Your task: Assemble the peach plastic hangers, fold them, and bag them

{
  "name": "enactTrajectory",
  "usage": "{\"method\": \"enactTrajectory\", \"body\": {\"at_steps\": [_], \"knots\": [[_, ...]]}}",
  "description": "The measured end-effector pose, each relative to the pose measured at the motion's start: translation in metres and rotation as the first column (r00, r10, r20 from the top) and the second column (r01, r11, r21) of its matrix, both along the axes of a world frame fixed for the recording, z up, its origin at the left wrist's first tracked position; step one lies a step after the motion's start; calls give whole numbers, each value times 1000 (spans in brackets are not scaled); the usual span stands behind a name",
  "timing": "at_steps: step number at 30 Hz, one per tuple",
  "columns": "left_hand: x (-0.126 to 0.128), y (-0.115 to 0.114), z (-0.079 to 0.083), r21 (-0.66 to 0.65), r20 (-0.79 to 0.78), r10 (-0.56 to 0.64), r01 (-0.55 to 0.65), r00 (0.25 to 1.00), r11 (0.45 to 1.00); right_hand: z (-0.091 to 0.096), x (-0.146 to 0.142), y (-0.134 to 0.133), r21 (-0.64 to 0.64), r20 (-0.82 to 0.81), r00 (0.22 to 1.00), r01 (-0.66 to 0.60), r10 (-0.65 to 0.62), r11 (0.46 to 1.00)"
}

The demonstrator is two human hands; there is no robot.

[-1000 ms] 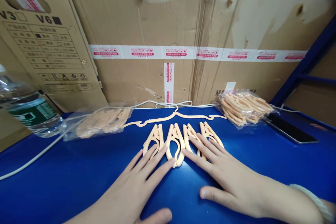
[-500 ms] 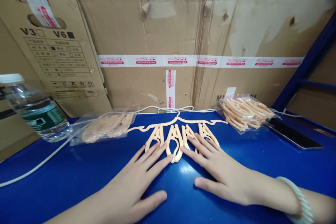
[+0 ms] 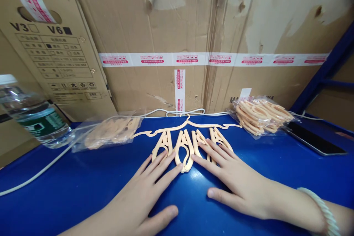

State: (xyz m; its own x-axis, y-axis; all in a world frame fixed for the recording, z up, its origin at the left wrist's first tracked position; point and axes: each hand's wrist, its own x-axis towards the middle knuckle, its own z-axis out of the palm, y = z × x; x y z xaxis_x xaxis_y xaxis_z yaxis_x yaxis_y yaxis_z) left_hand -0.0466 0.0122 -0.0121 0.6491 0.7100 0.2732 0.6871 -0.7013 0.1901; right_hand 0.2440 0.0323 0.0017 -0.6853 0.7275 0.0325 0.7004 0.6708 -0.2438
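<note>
My left hand (image 3: 143, 195) lies flat on the blue table (image 3: 83, 184), fingers stretched out, its fingertips touching the near ends of a row of several peach plastic clips (image 3: 185, 147). My right hand (image 3: 235, 184) also lies flat and spread, its fingertips resting on the right-hand clips. A thin peach hanger bar (image 3: 188, 123) runs across just behind the clips. Neither hand holds anything. A pale bead bracelet (image 3: 323, 210) circles my right wrist.
A clear bag of peach parts (image 3: 110, 129) lies to the left, another bag (image 3: 262, 116) to the right. A water bottle (image 3: 33, 116) stands far left, a dark phone (image 3: 315, 138) far right. A white cable (image 3: 41, 171) crosses the table. Cardboard boxes (image 3: 177, 33) wall the back.
Both hands stay flat at the clips; only the view has shifted slightly, and my right wrist with its bracelet has come into sight.
</note>
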Motion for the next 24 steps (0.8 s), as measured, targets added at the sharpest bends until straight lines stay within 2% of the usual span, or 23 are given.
{"method": "enactTrajectory", "body": {"at_steps": [3,6,10,13,17,21,24], "knots": [[-3,1,3,-10,-10,-11,11,1000,1000,0,1,-1,14,7,1000,-3,3,1000],[-6,2,8,-45,-71,-22,19,997,999,6,4,-2,82,14,1000,13,-15,997],[-8,2,12,-40,-97,-2,-2,995,999,19,18,-4,165,47,990,121,-130,979],[-9,1,13,-15,-75,-11,10,997,1000,27,35,-4,71,125,976,168,-176,983],[-10,3,11,25,-88,1,1,996,1000,32,50,-2,-65,174,974,158,-144,985],[-10,6,6,55,-91,-4,9,996,998,35,52,-4,-144,194,969,180,-150,973],[-9,7,5,70,-92,-10,16,996,997,36,50,-8,-157,192,968,190,-159,969]]}}
